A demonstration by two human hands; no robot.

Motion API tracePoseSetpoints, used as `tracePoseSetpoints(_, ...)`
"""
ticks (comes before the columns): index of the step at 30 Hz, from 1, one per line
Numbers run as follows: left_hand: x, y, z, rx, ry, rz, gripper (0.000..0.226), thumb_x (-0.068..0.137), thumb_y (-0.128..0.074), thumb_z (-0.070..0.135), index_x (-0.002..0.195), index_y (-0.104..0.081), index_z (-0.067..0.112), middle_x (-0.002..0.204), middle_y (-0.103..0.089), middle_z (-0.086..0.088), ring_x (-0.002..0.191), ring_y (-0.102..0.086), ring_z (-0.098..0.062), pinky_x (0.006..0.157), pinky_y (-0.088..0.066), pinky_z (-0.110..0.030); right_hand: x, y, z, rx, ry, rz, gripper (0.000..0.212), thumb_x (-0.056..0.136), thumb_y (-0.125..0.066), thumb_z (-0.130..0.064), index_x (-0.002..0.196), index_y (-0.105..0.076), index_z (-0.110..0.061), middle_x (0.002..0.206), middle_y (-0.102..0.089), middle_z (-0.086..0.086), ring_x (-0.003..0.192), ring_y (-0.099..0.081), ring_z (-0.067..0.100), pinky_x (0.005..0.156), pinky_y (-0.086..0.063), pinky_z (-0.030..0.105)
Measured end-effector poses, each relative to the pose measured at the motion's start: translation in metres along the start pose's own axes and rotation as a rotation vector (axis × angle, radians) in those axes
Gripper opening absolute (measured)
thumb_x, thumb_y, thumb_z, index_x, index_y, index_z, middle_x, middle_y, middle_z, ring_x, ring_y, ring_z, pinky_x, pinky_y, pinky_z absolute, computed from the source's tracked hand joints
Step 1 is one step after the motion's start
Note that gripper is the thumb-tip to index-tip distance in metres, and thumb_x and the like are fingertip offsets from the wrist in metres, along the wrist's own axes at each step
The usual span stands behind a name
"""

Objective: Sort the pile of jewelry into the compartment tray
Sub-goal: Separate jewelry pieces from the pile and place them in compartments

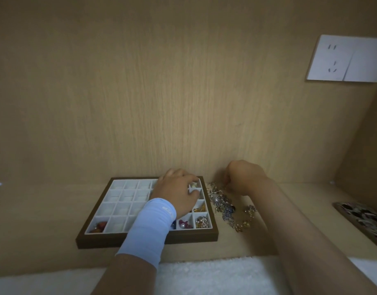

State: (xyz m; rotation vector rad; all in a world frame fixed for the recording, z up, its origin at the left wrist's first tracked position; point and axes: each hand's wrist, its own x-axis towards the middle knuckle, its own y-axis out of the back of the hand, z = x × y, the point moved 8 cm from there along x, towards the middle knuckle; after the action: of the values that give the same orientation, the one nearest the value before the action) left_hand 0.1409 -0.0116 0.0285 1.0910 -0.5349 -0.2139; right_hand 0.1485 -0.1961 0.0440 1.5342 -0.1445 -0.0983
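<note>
A brown-framed compartment tray (pixel 93 241) with white cells lies on the wooden shelf. Red beads (pixel 99 227) fill its near-left cell; pink and pearl beads (pixel 185 225), a gold cluster (pixel 202 222) and an amber piece (pixel 199 208) sit in its right cells. My left hand (pixel 177 193), with a light blue wrist sleeve, reaches over the tray, its fingertips curled down at the far-right cells by a small pale piece (pixel 193 185). The jewelry pile (pixel 225 206) lies just right of the tray. My right hand (pixel 243 177) hovers at the pile's far end, fingers pinching a thin silver piece.
The wooden back wall stands right behind the tray. A white wall socket (pixel 343 58) is high at the right. A patterned dark object (pixel 362 218) lies at the right edge of the shelf. White fluffy fabric (pixel 204 275) runs along the near edge.
</note>
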Motion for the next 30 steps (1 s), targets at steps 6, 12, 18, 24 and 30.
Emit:
tracePoseSetpoints(6,0.001,0.009,0.000,-0.110,0.002,0.043,0.030,0.094,-0.053,0.034,0.124,-0.059,0.036,0.122,-0.056,0.013,0.119,-0.044,-0.012,0.103,-0.042,-0.039,-0.001,0.003,0.003,0.091,0.033,-0.029,0.008,0.086,-0.063,-0.023,0.083,-0.070,-0.022,0.084,-0.067,-0.003,0.078,-0.063,0.019,0.067,-0.051,0.029)
tracePoseSetpoints(12,0.000,0.014,-0.001,-0.232,0.015,0.085,0.026,0.095,-0.053,0.028,0.118,-0.063,0.035,0.115,-0.061,0.015,0.112,-0.050,-0.008,0.100,-0.045,-0.036,-0.006,0.011,0.001,0.434,0.128,-0.061,0.013,0.089,-0.068,-0.014,0.092,-0.079,-0.020,0.080,-0.069,-0.011,0.065,-0.062,0.001,0.061,-0.048,0.018)
tracePoseSetpoints(18,-0.001,0.010,0.000,-0.327,0.046,0.053,0.023,0.096,-0.054,0.027,0.115,-0.064,0.035,0.105,-0.064,0.018,0.098,-0.058,-0.003,0.093,-0.052,-0.033,-0.009,0.012,-0.006,0.585,0.205,-0.102,0.018,0.090,-0.069,-0.008,0.098,-0.078,-0.021,0.080,-0.072,-0.007,0.044,-0.055,-0.010,0.051,-0.044,0.012)
tracePoseSetpoints(24,0.000,0.013,0.008,-0.660,0.098,0.081,0.021,0.092,-0.064,0.025,0.110,-0.068,0.034,0.099,-0.069,0.017,0.095,-0.062,0.002,0.090,-0.050,-0.024,-0.023,0.025,-0.025,0.977,0.259,-0.188,0.014,0.095,-0.064,-0.009,0.101,-0.077,-0.009,0.079,-0.073,0.003,0.051,-0.053,0.008,0.043,-0.034,0.018)
tracePoseSetpoints(30,0.000,0.018,-0.001,-0.918,0.195,0.119,0.015,0.082,-0.075,0.026,0.097,-0.075,0.030,0.092,-0.076,0.012,0.092,-0.069,-0.004,0.090,-0.052,-0.029,-0.025,0.031,-0.037,1.185,0.262,-0.205,0.018,0.094,-0.065,-0.010,0.109,-0.075,-0.007,0.070,-0.071,0.000,0.049,-0.049,0.008,0.043,-0.032,0.018)
